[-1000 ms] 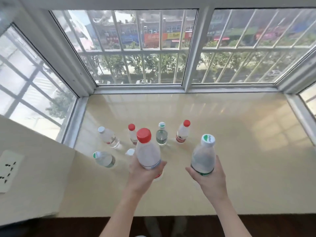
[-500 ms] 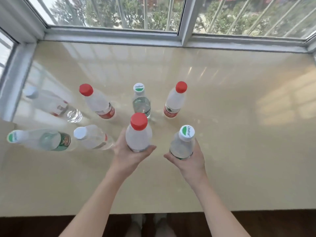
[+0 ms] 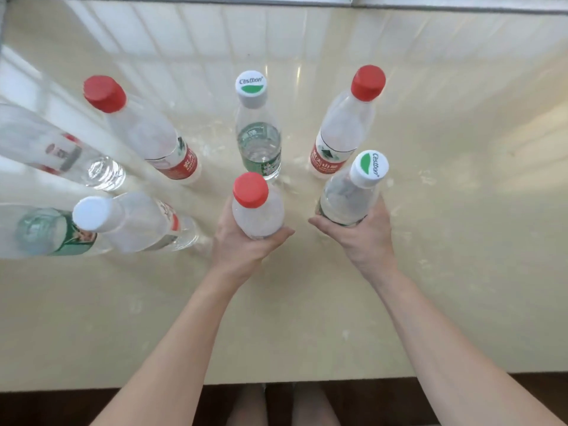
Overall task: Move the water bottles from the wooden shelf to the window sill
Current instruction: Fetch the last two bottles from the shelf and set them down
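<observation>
Eight bottles are showing on or over the window sill (image 3: 461, 272), and two of them are being held. The left hand (image 3: 242, 244) is wrapping its fingers around the lower body of a red-capped bottle (image 3: 256, 207), and the right hand (image 3: 362, 238) is clasping the base of a white-capped bottle (image 3: 353, 192) the same way. Both are being gripped low, probably so the bases can meet the sill flat and the hands can slide off without tipping them. Whether the bases are already touching the surface is hidden by the hands.

Taking the green-label bottle (image 3: 258, 133) standing at the middle of the group as the landmark: the held red-capped bottle is sitting just in front of it, nearer the person, and the held white-capped one is front-right of it. A second red-capped bottle (image 3: 344, 127) is standing right of it, and a third (image 3: 144, 130) left of it. Farther left, three more are crowding toward the picture's edge: a clear bottle (image 3: 61, 155), a white-capped bottle with a red label (image 3: 135, 222), and another green-labelled one (image 3: 46, 232).

The pair is being brought in as a front row, seemingly to keep the set compact and upright. The wooden shelf is not in view, so how many bottles remain there cannot be told.
</observation>
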`<act>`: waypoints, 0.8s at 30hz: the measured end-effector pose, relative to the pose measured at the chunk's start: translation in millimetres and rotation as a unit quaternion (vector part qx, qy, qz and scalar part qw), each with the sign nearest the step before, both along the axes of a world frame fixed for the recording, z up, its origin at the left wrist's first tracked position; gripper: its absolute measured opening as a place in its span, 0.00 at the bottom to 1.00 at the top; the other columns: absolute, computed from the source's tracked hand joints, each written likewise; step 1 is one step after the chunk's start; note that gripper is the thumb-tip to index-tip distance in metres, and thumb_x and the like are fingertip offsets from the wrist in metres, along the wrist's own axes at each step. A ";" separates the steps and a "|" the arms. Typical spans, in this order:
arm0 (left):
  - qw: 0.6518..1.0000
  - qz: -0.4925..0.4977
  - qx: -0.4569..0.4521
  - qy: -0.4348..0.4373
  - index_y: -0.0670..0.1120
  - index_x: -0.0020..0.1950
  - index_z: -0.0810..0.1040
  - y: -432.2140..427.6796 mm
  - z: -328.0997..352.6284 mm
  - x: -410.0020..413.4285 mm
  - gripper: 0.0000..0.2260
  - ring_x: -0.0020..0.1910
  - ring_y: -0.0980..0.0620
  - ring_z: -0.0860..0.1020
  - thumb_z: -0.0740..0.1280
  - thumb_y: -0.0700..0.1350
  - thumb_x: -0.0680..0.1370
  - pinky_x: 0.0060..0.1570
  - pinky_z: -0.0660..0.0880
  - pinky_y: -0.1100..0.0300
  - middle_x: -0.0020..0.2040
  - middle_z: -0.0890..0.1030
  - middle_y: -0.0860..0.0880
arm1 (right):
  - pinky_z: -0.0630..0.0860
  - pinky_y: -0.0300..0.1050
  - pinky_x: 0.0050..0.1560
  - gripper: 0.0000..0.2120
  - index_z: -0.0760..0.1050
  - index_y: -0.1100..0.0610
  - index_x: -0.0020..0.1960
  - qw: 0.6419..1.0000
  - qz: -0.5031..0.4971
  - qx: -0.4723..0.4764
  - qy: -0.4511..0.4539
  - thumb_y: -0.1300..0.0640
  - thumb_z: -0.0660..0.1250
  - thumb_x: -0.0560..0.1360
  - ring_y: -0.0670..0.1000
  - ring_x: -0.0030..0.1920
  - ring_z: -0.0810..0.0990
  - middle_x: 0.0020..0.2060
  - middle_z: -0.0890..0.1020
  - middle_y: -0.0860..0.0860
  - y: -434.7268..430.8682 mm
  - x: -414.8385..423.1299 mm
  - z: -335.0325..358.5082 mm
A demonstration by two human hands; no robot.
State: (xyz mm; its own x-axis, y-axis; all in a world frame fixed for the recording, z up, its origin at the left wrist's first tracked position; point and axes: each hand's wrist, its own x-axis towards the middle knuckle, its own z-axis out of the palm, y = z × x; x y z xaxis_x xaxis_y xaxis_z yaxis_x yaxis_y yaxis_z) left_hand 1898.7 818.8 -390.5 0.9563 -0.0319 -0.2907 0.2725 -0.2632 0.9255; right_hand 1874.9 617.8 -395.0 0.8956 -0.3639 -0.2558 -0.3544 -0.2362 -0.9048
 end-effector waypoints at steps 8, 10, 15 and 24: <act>0.998 -0.034 0.035 -0.027 0.47 0.63 0.74 7.6 -11.1 -5.1 0.35 0.53 0.62 0.79 0.83 0.50 0.60 0.51 0.72 0.71 0.52 0.81 0.60 | 0.79 0.53 0.57 0.39 0.77 0.56 0.59 0.999 0.018 -0.015 0.033 0.37 0.82 0.56 0.52 0.55 0.82 0.52 0.85 0.50 -5.7 -14.0 -20.8; 0.998 -0.046 0.049 -0.017 0.48 0.64 0.74 11.5 -17.6 -4.4 0.36 0.55 0.61 0.79 0.82 0.52 0.60 0.53 0.74 0.67 0.53 0.81 0.60 | 0.79 0.46 0.56 0.39 0.78 0.55 0.59 0.998 0.019 -0.015 0.051 0.38 0.82 0.54 0.49 0.55 0.82 0.52 0.85 0.48 -5.5 -18.8 -26.3; 0.992 -0.069 0.107 -0.024 0.48 0.65 0.72 20.2 -29.6 -10.1 0.35 0.52 0.73 0.75 0.81 0.51 0.61 0.53 0.75 0.63 0.52 0.77 0.70 | 0.68 0.21 0.48 0.34 0.75 0.53 0.64 0.994 0.054 -0.039 0.085 0.52 0.84 0.62 0.40 0.54 0.78 0.57 0.81 0.46 -5.8 -30.6 -31.9; 0.983 -0.089 0.151 -0.052 0.44 0.61 0.74 23.5 -43.3 -10.1 0.28 0.43 0.80 0.72 0.81 0.42 0.65 0.40 0.66 0.80 0.47 0.75 0.63 | 0.68 0.21 0.38 0.32 0.71 0.45 0.63 0.990 0.077 -0.074 0.089 0.56 0.82 0.64 0.36 0.46 0.74 0.48 0.73 0.33 -19.4 -34.7 -39.0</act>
